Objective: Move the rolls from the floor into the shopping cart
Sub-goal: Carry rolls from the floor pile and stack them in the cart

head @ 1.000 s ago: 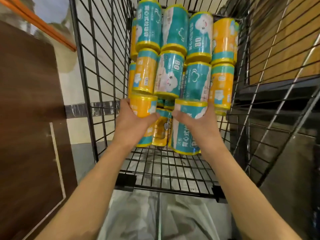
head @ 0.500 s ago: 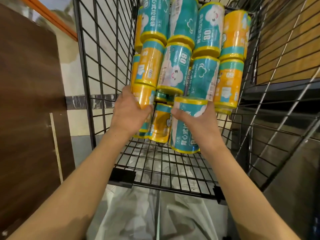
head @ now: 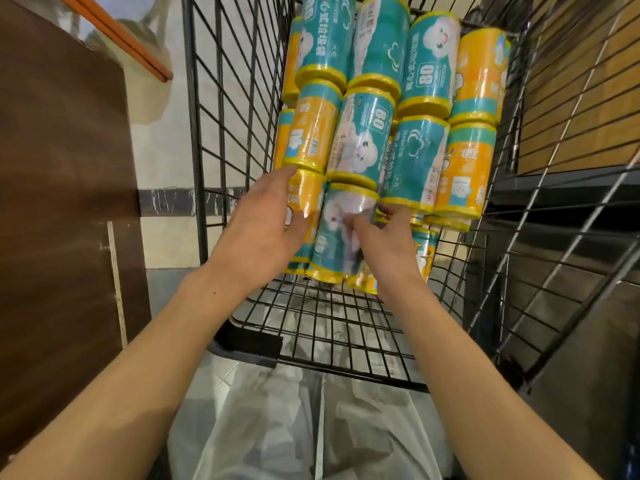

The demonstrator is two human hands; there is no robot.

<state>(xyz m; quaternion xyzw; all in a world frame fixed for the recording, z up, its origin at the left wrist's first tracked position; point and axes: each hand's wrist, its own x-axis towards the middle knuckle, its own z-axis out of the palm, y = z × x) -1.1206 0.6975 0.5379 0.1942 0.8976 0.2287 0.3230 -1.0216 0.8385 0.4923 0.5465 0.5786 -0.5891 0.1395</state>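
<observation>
Plainly, "80" on teal rolls (head: 372, 133).

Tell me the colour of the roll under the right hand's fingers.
Teal plastic-wrapped roll with yellow end bands and a white cartoon figure; head view.

Bare forearms – no sleeves (pale trousers (head: 277, 427), seemingly).
</observation>
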